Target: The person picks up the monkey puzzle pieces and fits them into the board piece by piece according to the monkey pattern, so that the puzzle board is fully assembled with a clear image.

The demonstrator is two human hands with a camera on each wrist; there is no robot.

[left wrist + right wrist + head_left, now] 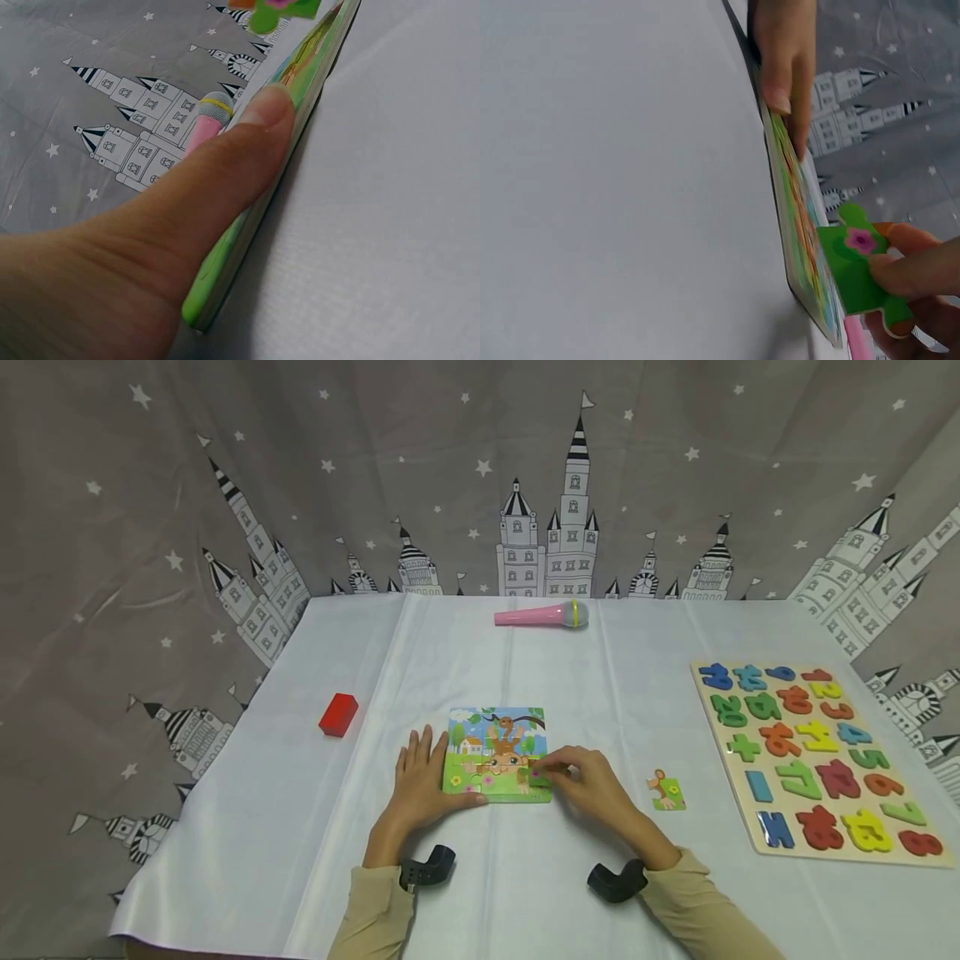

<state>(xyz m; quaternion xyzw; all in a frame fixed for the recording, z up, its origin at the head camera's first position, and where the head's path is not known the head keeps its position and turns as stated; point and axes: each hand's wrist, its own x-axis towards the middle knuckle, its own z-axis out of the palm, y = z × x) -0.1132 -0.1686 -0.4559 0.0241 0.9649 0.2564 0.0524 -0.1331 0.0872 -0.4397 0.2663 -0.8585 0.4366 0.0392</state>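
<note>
A square monkey jigsaw puzzle [495, 785] lies on the white cloth in the head view. My left hand [422, 785] rests at its left side with straight fingers, the thumb [259, 124] lying on the near edge of the puzzle. Between thumb and fingers, my right hand [592, 785] pinches a green puzzle piece [851, 262] with a pink flower. That piece is held tilted above the right part of the puzzle, apart from its surface in the right wrist view. Another loose piece [667, 791], green with brown monkey parts, lies to the right of my right hand.
A wooden board [738, 793] of colourful letters and numbers lies at the right. Toward the back is a pink toy microphone [536, 615]. A red block [338, 715] stands to the left. Behind the table hangs a grey castle-print curtain [420, 452].
</note>
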